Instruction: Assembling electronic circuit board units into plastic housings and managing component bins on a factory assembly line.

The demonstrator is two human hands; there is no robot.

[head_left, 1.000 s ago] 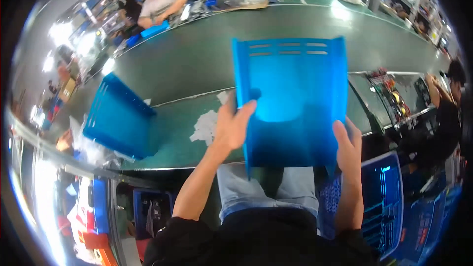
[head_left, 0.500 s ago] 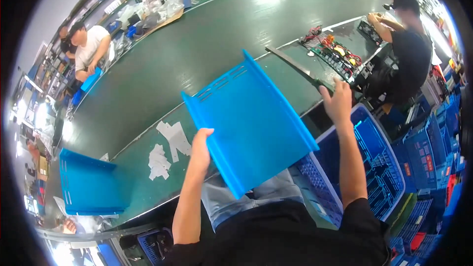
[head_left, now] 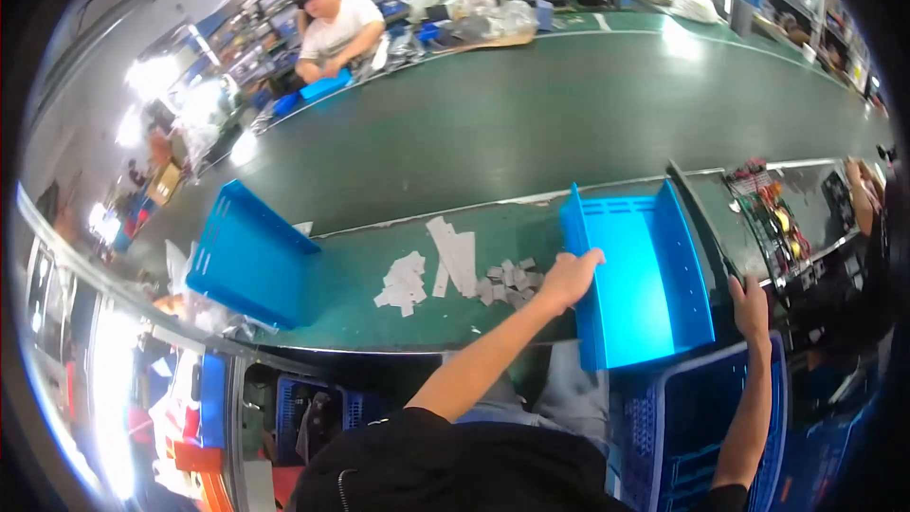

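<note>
My left hand (head_left: 571,281) is closed on the left wall of a blue slotted U-shaped panel (head_left: 630,284), with the thumb over its edge. The panel stands at the near edge of the green table, its walls upward and its slots at the far end. Right of it, my right hand (head_left: 751,309) is near the lower end of a dark bar (head_left: 700,213), thumb and forefinger apart, with nothing visibly held. A second blue slotted panel (head_left: 254,261) stands on the table's left part. Between the panels lie white paper strips (head_left: 457,256) and small white pieces (head_left: 510,283).
A blue crate (head_left: 654,417) stands below the table at the right. Circuit boards with wires (head_left: 773,218) lie beyond the bar, near a co-worker's hand (head_left: 861,192). Across the wide green surface (head_left: 569,104), a person in white (head_left: 343,33) handles a blue part.
The view has swung right. The blue panel has gone from tilted above my lap to the table edge, still in my left hand. Small white pieces now show beside the strips.
</note>
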